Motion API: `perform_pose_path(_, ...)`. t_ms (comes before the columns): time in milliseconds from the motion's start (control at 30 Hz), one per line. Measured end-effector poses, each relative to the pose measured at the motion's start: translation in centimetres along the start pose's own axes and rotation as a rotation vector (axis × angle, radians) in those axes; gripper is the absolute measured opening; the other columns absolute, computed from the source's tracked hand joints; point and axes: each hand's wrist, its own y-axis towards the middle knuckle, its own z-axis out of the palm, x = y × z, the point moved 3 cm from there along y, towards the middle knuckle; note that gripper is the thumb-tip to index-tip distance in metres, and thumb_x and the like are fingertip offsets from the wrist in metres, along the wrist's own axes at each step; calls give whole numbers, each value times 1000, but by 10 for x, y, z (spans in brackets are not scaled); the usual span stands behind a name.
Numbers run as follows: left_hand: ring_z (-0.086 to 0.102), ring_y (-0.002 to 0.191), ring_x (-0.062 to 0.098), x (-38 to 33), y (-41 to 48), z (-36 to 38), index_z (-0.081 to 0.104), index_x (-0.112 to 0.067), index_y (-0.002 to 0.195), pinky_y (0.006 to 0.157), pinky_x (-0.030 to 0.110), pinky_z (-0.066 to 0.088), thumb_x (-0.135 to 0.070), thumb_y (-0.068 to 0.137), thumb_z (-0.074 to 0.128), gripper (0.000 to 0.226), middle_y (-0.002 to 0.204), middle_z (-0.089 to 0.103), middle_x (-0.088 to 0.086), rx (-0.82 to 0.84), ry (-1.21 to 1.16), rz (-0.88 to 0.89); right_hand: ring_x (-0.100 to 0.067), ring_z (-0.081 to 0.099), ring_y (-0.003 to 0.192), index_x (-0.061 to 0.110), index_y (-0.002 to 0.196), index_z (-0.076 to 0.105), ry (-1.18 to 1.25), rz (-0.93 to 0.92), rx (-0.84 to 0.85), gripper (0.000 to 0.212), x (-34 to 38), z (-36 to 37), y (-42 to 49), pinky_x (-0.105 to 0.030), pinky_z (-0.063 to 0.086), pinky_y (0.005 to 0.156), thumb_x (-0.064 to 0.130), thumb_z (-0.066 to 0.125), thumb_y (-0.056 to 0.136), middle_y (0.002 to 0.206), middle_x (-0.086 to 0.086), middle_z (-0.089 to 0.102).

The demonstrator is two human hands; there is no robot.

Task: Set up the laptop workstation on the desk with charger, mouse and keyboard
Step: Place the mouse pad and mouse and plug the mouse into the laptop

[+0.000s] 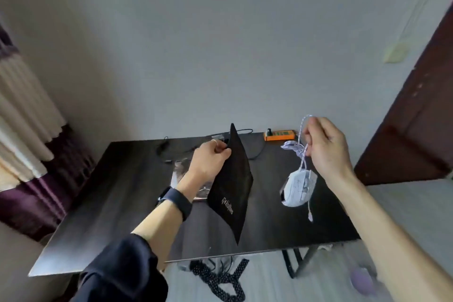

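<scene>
My left hand pinches one edge of a black mouse pad, which hangs on edge above the dark desk. My right hand grips the white braided cable of a white mouse, and the mouse dangles just above the desk's right half. The cable's plug end hangs below the mouse. A black charger cable runs across the back of the desk. No laptop or keyboard is plainly in view.
An orange power strip lies at the desk's back right edge. Clear plastic wrapping lies behind my left wrist. A dark dotted bag sits on the floor under the front edge. Curtains hang at left, a brown door stands at right.
</scene>
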Motion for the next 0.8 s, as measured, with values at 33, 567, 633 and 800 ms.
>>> perform_pose_path(33,64,103,21,-12,8,21,70,-16,109,92,30,47,-29,91,63,23,103,72,1,42,3,14,-10,43,54,22,67,49,-30,16,-19,38,-9,-12,9,-30,38,60,29,46,105,54,14,49)
perform_pose_path(567,62,68,13,-117,142,291,59,-28,89,66,30,55,-25,92,63,6,82,66,-7,437,-147,62,-12,42,58,28,63,52,-203,219,-242,39,-170,-164,148,-41,40,66,34,49,102,53,17,48)
perform_pose_path(633,62,67,10,-122,150,306,61,-23,96,55,20,50,-23,93,64,4,83,65,-7,452,-187,33,-11,40,58,29,62,52,-161,243,-228,40,-186,-174,154,-40,35,65,33,49,102,52,18,47)
perform_pose_path(800,60,68,16,-104,167,332,63,-13,95,45,21,42,-18,94,64,5,82,64,-2,387,-495,-255,-11,40,59,26,62,53,-106,298,-212,40,-221,-193,177,-36,35,62,30,49,102,55,15,46)
